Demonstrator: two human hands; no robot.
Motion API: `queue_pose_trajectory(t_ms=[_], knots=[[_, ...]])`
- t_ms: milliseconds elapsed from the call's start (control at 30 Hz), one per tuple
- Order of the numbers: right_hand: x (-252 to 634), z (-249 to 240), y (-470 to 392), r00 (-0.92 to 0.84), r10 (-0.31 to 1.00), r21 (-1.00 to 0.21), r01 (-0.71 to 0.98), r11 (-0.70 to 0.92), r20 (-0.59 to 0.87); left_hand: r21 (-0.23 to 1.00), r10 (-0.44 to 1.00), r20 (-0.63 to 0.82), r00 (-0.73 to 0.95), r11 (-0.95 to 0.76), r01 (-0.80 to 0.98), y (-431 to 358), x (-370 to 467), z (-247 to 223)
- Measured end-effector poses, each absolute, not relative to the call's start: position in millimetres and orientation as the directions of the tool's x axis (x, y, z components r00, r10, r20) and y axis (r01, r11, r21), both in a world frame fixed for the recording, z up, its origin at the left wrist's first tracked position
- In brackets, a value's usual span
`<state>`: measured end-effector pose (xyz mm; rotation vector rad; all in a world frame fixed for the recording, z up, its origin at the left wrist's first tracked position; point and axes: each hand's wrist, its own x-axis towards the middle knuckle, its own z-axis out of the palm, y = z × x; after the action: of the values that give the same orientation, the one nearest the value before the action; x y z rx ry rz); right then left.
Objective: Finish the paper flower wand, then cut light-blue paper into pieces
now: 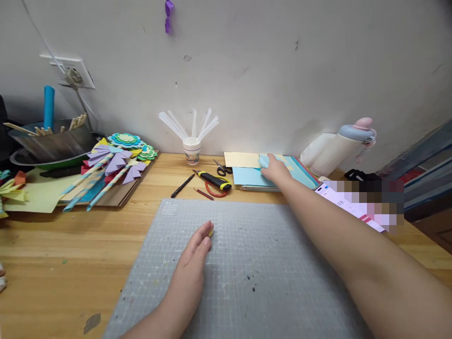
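My left hand [194,252] hovers over or rests on the grey cutting mat [254,245], its fingers closed round a small yellow thing that barely shows. My right hand [276,169] reaches to the back of the table and pinches a small light-blue paper piece [263,161]. Beneath it lies a stack of coloured paper, with a light-blue sheet [249,176] and a cream sheet [241,159] on top. Left of the stack are black scissors [223,169], a yellow and black cutter [214,181], a dark pen [182,186] and a short red pencil [204,193].
A paper cup [191,150] with white strips stands by the wall. Paper flowers [113,160] on striped stems and a metal bowl [56,143] with sticks are at the left. A bottle [332,148] and a phone [348,205] are at the right.
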<state>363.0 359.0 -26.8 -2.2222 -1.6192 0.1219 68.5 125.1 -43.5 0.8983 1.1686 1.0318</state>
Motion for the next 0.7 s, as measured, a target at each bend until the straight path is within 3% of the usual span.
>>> queue_pose_trajectory(t_ms=[333, 467, 567, 633, 700], knots=[[403.4, -17.0, 317.9, 0.406, 0.84, -0.577, 0.804, -0.14, 0.361, 0.951, 0.957, -0.272, 0.095, 0.283, -0.125, 122.9, 68.8, -37.3], [367.7, -9.7, 260.9, 0.33, 0.814, -0.585, 0.811, 0.015, 0.478, 0.913, 0.953, -0.276, 0.126, 0.301, -0.276, 123.2, 69.4, -31.0], [323.8, -13.5, 196.2, 0.075, 0.846, -0.525, 0.811, 0.257, 0.529, 0.754, 0.919, -0.282, 0.276, 0.39, -0.528, 121.5, 70.9, -20.5], [296.6, -16.9, 158.4, -0.48, 0.699, -0.312, 0.656, 0.687, 0.529, 0.664, 0.893, -0.276, 0.357, 0.445, -0.601, 120.3, 72.2, -15.1], [280.1, -18.0, 137.3, -0.732, 0.528, -0.146, 0.52, 0.841, 0.43, 0.682, 0.894, -0.325, 0.31, 0.448, -0.578, 120.0, 73.2, -13.6]])
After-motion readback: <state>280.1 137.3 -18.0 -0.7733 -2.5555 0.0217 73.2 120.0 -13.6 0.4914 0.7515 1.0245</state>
